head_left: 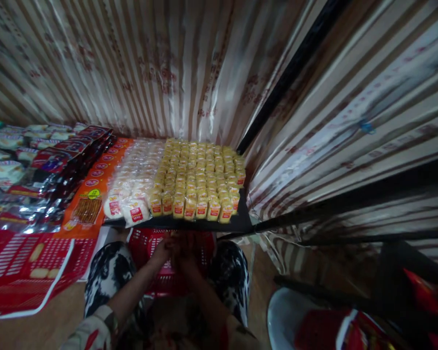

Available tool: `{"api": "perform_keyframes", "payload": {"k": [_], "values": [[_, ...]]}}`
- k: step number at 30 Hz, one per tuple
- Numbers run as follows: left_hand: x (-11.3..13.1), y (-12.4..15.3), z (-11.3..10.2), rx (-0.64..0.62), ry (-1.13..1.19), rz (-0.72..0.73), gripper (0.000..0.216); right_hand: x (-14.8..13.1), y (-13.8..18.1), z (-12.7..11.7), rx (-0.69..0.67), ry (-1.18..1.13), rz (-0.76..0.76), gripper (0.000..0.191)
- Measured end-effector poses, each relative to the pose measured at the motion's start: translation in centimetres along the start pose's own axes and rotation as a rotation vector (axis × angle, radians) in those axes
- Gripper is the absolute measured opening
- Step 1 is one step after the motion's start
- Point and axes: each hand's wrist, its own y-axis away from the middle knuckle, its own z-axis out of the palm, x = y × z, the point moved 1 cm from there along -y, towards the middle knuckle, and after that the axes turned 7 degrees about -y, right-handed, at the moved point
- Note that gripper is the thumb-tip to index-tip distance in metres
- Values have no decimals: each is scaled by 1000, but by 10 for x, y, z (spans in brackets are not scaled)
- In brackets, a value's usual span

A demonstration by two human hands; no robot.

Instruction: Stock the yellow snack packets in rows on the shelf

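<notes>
My left hand [162, 251] and my right hand [184, 252] are close together over a red plastic basket [160, 287] between my knees, just below the shelf's front edge. Shadow and blur cover the fingers, so whether they hold anything cannot be made out. Directly beyond them, a dark shelf [182, 226] bears dense rows of small yellow-wrapped packs [197, 180]. Left of those lie white items in clear wrappers with red labels [136, 209]. An orange snack bag [87, 209] lies flat beside the white items.
Dark shiny packets [58, 175] and white-topped packs [7, 170] fill the shelf's left part. A red basket with a white handle [18, 272] stands at lower left, several pale pieces inside. At lower right is a pale round-edged seat or tub [284, 316]. Striped curtains [149, 68] hang behind, crossed by a dark pole [277, 92].
</notes>
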Motion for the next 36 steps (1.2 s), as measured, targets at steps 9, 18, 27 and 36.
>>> {"api": "perform_keyframes", "payload": {"k": [9, 18, 27, 36], "values": [[53, 46, -16, -45, 37, 194, 34, -42, 23, -38, 16, -409, -76, 41], [108, 73, -15, -138, -113, 355, 35, -85, 47, -63, -18, -551, -123, 44], [156, 74, -6, -98, -113, 447, 50, -106, 55, -86, 46, -766, -166, 51], [197, 71, 18, -194, -221, 555, 47, -117, 38, -106, 210, -747, -258, 51]]}}
